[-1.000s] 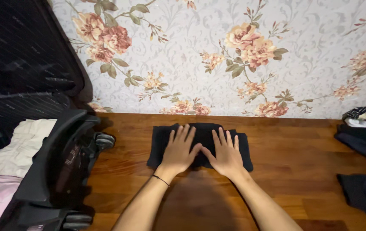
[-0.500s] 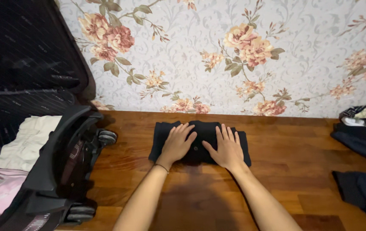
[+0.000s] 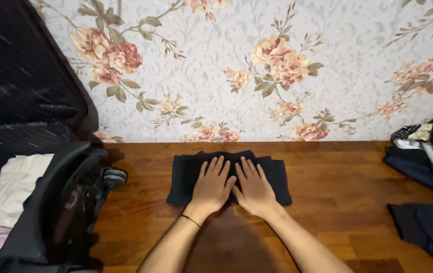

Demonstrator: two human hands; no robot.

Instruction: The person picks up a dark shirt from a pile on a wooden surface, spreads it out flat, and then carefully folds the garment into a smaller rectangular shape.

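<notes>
2 flat hands on a folded black garment (image 3: 229, 173) by the wall.

The garment is a dark, neat rectangle lying on the wooden floor (image 3: 337, 202), just before the floral wallpaper (image 3: 277, 60) and right of an open suitcase (image 3: 34, 167). The left hand (image 3: 211, 184) and right hand (image 3: 254, 188) rest side by side on its middle, palms down, fingers spread, gripping nothing.

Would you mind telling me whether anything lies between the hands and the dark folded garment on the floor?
Nothing visible does. The left hand and right hand both lie flat, side by side, directly on the dark folded garment, which rests on the wooden floor.
</notes>
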